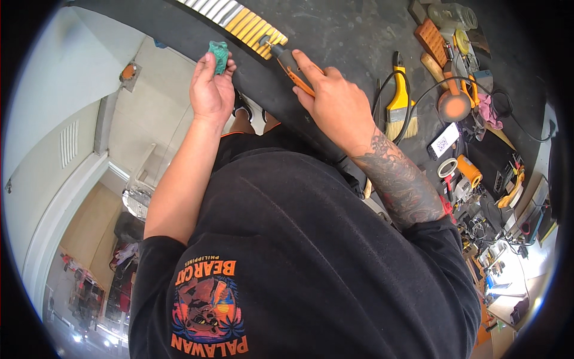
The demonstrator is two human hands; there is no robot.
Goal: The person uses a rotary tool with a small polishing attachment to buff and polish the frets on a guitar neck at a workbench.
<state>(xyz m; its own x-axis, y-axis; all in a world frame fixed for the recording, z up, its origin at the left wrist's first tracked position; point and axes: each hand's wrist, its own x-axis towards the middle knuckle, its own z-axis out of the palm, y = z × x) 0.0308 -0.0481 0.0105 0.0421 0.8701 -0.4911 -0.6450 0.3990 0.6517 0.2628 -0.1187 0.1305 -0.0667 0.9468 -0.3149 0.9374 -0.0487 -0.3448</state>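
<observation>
My left hand [212, 90] has its fingers curled round a small green lumpy block [218, 57], held at the near edge of the dark bench [311, 24]. My right hand [335, 105] grips a corded rotary tool [290, 69] with a black and orange body, its index finger along the top. The tool's small head sits at the right end of a strip of narrow silver and yellow metal bars [245, 30] lying across the bench. Whether the head touches the bars is hard to tell. The bars run out of view at the top.
Right of my right hand lie a yellow paintbrush [400, 113], looped black cable and a phone [443, 140]. Farther right are a glass jar [454, 17], a perforated brown block [430, 39], an orange round object [454, 107] and crowded tools. A pale wall and tiled floor show at left.
</observation>
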